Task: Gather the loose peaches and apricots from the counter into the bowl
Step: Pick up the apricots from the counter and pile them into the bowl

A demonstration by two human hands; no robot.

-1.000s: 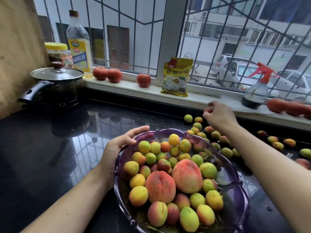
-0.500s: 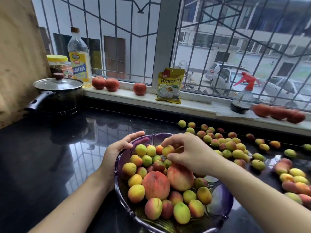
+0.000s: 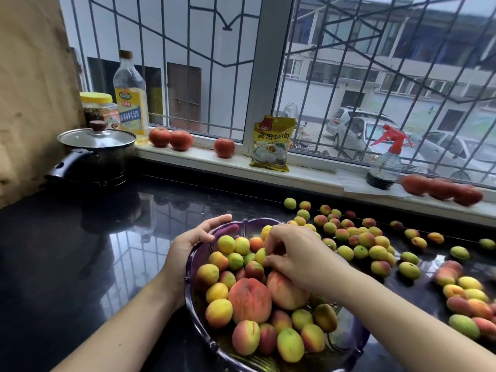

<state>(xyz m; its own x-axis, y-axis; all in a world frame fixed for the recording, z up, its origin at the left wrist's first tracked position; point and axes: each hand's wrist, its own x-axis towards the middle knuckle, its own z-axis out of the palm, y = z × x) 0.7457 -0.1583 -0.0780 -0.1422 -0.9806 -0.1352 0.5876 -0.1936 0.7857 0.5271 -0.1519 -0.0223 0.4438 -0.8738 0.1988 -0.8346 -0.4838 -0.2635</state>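
A purple glass bowl (image 3: 346, 345) sits on the black counter (image 3: 80, 264), heaped with apricots and two large peaches (image 3: 249, 300). My left hand (image 3: 190, 242) grips the bowl's left rim, thumb inside and fingers along the edge. My right hand (image 3: 298, 253) is down over the far part of the heap, its fingers curled round a reddish apricot (image 3: 277, 249) that is mostly hidden. Several loose apricots (image 3: 359, 240) lie on the counter right of the bowl, and more fruit (image 3: 467, 299) lies at the far right.
A lidded pot (image 3: 99, 154) stands at the back left. On the windowsill are a jar (image 3: 98, 108), an oil bottle (image 3: 130, 95), tomatoes (image 3: 170, 138), a yellow packet (image 3: 272, 143), a spray bottle (image 3: 386, 162) and more tomatoes (image 3: 440, 189).
My right hand came back from the loose fruit near the sill with an apricot and has lowered onto the heap in the bowl. My left hand stays on the rim.
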